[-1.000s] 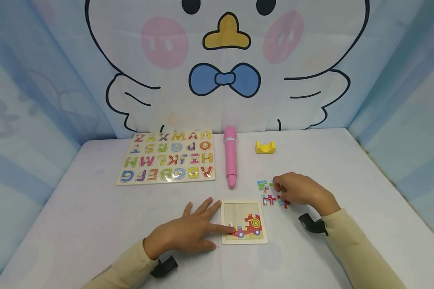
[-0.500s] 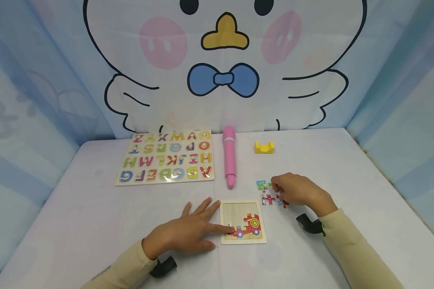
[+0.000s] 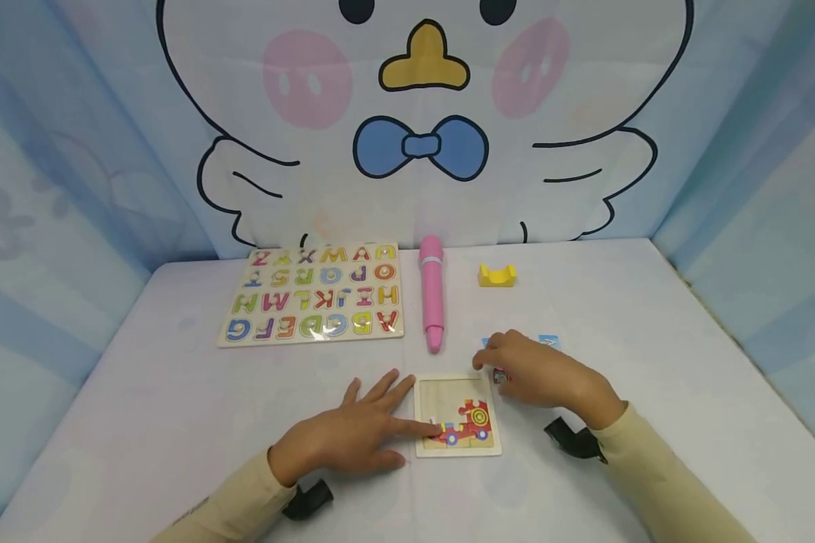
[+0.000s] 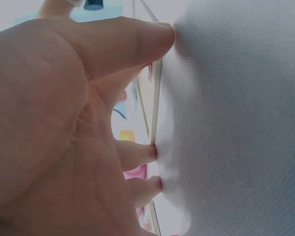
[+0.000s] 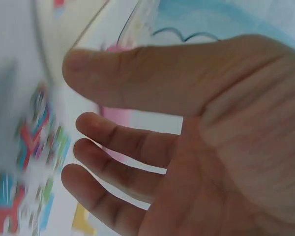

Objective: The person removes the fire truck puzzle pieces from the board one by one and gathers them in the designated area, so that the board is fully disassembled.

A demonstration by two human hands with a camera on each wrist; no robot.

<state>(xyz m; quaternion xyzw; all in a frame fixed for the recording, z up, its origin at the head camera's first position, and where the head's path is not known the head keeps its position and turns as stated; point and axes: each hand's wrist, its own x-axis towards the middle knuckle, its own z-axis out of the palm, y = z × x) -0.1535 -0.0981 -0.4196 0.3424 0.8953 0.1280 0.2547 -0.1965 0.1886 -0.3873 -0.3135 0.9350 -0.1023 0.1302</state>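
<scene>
Head view: my left hand [image 3: 353, 435], fingers wide, touches the picture puzzle [image 3: 441, 394]. My right hand [image 3: 538, 371], fingers loosely parted, could scatter the pieces [image 3: 549, 341] by sweeping too low.

I have the left grip [image 3: 353, 437], a bare hand, spread on the white table [image 3: 176, 392], its index fingertip touching the lower left of a wooden puzzle tray [image 3: 441, 394]. I see fitted pieces [image 3: 474, 424] in the tray's lower part, rising at the right, that show a red vehicle with wheels. The right grip [image 3: 536, 375], fingers bent, is just beside the tray's upper right corner, hiding most of the loose pieces [image 3: 549, 342] from me. Farther back I make out an alphabet board [image 3: 312, 298], a pink wand [image 3: 434, 294] and a yellow block [image 3: 497, 277] with a scooped top.
</scene>
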